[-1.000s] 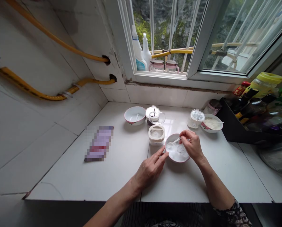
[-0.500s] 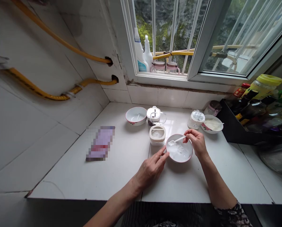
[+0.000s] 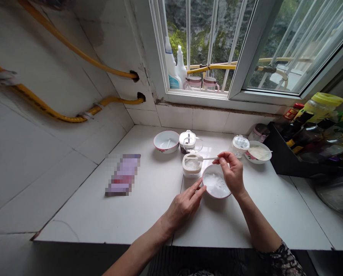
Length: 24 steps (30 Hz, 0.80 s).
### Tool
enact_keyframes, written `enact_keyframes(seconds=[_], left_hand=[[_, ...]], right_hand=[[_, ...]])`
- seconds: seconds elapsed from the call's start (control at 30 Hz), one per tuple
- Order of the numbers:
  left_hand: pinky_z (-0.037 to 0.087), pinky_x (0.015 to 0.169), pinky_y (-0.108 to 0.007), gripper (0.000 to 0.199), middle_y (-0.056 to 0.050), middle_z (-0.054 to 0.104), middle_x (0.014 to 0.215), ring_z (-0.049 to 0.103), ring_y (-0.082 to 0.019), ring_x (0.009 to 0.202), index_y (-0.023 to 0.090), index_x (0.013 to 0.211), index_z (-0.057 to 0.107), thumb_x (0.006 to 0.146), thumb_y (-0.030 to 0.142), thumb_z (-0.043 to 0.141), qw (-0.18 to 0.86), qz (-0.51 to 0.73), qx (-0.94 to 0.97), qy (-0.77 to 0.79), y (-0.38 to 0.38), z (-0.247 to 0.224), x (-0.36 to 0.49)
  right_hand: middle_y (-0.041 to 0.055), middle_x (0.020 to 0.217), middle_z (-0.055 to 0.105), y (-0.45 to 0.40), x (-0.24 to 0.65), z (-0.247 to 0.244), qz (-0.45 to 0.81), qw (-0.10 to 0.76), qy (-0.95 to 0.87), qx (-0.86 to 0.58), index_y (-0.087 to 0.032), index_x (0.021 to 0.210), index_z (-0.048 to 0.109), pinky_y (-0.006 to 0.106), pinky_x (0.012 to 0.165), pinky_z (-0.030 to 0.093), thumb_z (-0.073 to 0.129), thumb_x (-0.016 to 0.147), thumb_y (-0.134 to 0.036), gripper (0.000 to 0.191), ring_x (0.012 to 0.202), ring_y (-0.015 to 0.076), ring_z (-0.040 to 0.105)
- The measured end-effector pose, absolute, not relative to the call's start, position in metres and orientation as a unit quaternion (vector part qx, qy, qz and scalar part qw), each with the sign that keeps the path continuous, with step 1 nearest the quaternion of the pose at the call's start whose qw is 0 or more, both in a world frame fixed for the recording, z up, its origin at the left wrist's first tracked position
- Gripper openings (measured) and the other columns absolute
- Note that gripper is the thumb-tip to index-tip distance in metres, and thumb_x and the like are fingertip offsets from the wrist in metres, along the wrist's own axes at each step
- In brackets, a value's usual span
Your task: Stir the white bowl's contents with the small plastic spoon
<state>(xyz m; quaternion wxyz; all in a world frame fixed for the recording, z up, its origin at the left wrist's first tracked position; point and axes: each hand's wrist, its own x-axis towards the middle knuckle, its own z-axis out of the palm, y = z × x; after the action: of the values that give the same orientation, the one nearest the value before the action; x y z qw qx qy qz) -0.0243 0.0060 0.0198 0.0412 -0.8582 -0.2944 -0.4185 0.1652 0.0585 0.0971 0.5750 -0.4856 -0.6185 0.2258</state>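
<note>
My right hand (image 3: 231, 171) pinches the handle of a small white spoon (image 3: 207, 158), whose bowl is over the near edge area of an open square jar (image 3: 192, 165) holding white granules. Beneath that hand stands a pink-rimmed bowl (image 3: 215, 185) of white powder, its right side partly hidden. Against the bowl's left rim rest the fingertips of my left hand (image 3: 185, 201), the fingers stretched out. Behind the open jar is a second jar (image 3: 187, 141) with a white lid and dark contents.
A bowl (image 3: 166, 142) with a spoon stands at the back. Toward the right are a clear-lidded jar (image 3: 240, 146), a bowl of white food (image 3: 258, 152) and a black bin (image 3: 286, 159) of bottles. A blurred purple packet (image 3: 123, 175) lies left.
My right hand has moved up and left, carrying the spoon from the powder bowl to the open jar. My left hand stays at the bowl's rim.
</note>
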Motion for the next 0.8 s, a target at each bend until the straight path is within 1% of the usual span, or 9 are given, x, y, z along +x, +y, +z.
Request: enact_keyframes(seconds=[0.07, 0.13, 0.2, 0.27, 0.37, 0.43, 0.5, 0.6, 0.8], left_hand=[[0.062, 0.089, -0.030, 0.038, -0.023, 0.063, 0.132, 0.067, -0.025, 0.118, 0.009, 0.135, 0.053, 0.097, 0.005, 0.046, 0.044, -0.416, -0.859, -0.294, 0.006, 0.020, -0.024], [0.063, 0.088, -0.029, 0.037, -0.023, 0.063, 0.132, 0.067, -0.025, 0.118, 0.010, 0.134, 0.053, 0.098, 0.006, 0.045, 0.046, -0.413, -0.861, -0.295, 0.006, 0.020, -0.025], [0.063, 0.087, -0.029, 0.036, -0.023, 0.063, 0.132, 0.068, -0.025, 0.116, 0.009, 0.133, 0.054, 0.098, 0.006, 0.045, 0.044, -0.413, -0.860, -0.296, 0.006, 0.020, -0.025], [0.063, 0.086, -0.029, 0.037, -0.023, 0.062, 0.132, 0.068, -0.025, 0.115, 0.010, 0.134, 0.053, 0.098, 0.006, 0.045, 0.041, -0.413, -0.860, -0.297, 0.006, 0.020, -0.025], [0.063, 0.089, -0.030, 0.040, -0.022, 0.061, 0.135, 0.066, -0.025, 0.119, 0.010, 0.136, 0.052, 0.097, 0.006, 0.045, 0.032, -0.407, -0.863, -0.298, 0.006, 0.020, -0.026], [0.062, 0.090, -0.030, 0.042, -0.022, 0.060, 0.137, 0.065, -0.025, 0.121, 0.010, 0.139, 0.050, 0.097, 0.005, 0.046, 0.026, -0.408, -0.862, -0.298, 0.005, 0.020, -0.026], [0.062, 0.090, -0.030, 0.045, -0.021, 0.059, 0.138, 0.064, -0.025, 0.122, 0.012, 0.142, 0.047, 0.097, 0.005, 0.046, 0.024, -0.412, -0.861, -0.297, 0.005, 0.020, -0.026], [0.062, 0.091, -0.031, 0.046, -0.022, 0.059, 0.138, 0.064, -0.025, 0.123, 0.011, 0.142, 0.046, 0.097, 0.005, 0.045, 0.021, -0.410, -0.863, -0.293, 0.005, 0.021, -0.026], [0.062, 0.091, -0.031, 0.045, -0.020, 0.059, 0.138, 0.065, -0.024, 0.120, 0.012, 0.142, 0.047, 0.098, 0.006, 0.045, 0.014, -0.412, -0.862, -0.296, 0.004, 0.021, -0.026]], right_hand=[[0.0022, 0.076, 0.072, 0.055, 0.159, 0.098, 0.098, 0.537, -0.715, -0.437, -0.023, 0.090, 0.059, 0.041, 0.086, 0.050, 0.052, 0.091, -0.018, 0.009, 0.071, 0.0194, 0.068], [0.0004, 0.074, 0.071, 0.053, 0.156, 0.098, -0.009, 0.490, -0.785, -0.378, -0.023, 0.091, 0.059, 0.043, 0.095, 0.046, 0.049, 0.090, -0.009, 0.017, 0.069, 0.0177, 0.065], [-0.0010, 0.073, 0.070, 0.051, 0.156, 0.098, -0.065, 0.466, -0.811, -0.347, -0.023, 0.093, 0.059, 0.042, 0.097, 0.045, 0.047, 0.089, -0.005, 0.022, 0.066, 0.0162, 0.064], [-0.0011, 0.075, 0.071, 0.050, 0.159, 0.099, -0.080, 0.477, -0.802, -0.350, -0.023, 0.094, 0.060, 0.042, 0.097, 0.044, 0.047, 0.088, -0.005, 0.023, 0.067, 0.0162, 0.064], [-0.0009, 0.075, 0.073, 0.049, 0.167, 0.099, -0.043, 0.532, -0.751, -0.389, -0.023, 0.092, 0.060, 0.044, 0.095, 0.046, 0.051, 0.088, -0.009, 0.018, 0.067, 0.0174, 0.066], [-0.0014, 0.068, 0.071, 0.049, 0.176, 0.098, 0.022, 0.565, -0.703, -0.432, -0.023, 0.089, 0.061, 0.042, 0.087, 0.049, 0.052, 0.088, -0.013, 0.013, 0.065, 0.0183, 0.065], [-0.0018, 0.061, 0.067, 0.049, 0.186, 0.095, 0.095, 0.575, -0.656, -0.479, -0.023, 0.083, 0.062, 0.037, 0.075, 0.051, 0.052, 0.086, -0.018, 0.011, 0.062, 0.0189, 0.064], [-0.0019, 0.055, 0.062, 0.051, 0.199, 0.091, 0.150, 0.546, -0.623, -0.539, -0.023, 0.073, 0.061, 0.033, 0.068, 0.049, 0.052, 0.080, -0.021, 0.012, 0.061, 0.0194, 0.061], [-0.0009, 0.052, 0.062, 0.054, 0.195, 0.088, 0.163, 0.446, -0.677, -0.562, -0.024, 0.061, 0.058, 0.033, 0.073, 0.045, 0.049, 0.071, -0.020, 0.015, 0.065, 0.0196, 0.058]])
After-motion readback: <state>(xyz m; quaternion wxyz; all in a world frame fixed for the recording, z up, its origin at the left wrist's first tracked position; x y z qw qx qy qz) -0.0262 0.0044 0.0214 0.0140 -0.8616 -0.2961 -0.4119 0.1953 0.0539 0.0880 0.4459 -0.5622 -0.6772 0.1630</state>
